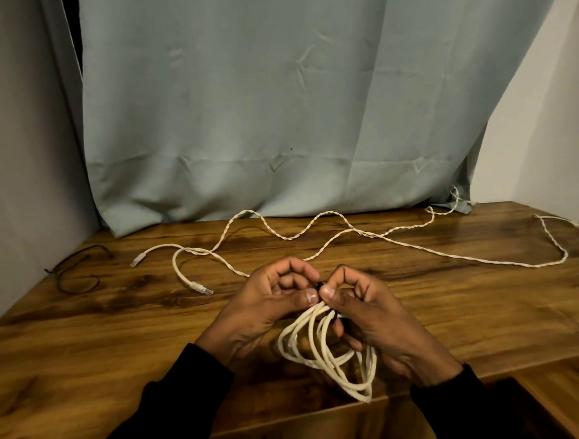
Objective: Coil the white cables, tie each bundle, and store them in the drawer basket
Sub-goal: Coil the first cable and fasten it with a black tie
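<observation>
Wood-grain table (125,334) fills the lower frame, backed by a pale green curtain (274,111) hanging to its rear edge. I note one long twisted white cable (418,245) lying loose in waves across the far half of the table, from the right rear corner to a plug end (200,287) at left centre. I see a coiled white cable (323,349) held above the near edge, its loops hanging down between both hands. My left hand (266,309) has fingers curled, thumb and forefinger pinching the top of the coil. My right hand (368,316) meets it thumb to thumb, pinching a small black tie (320,285) at the same point. A thin dark wire (78,273) lies curled at the far left of the table.
</observation>
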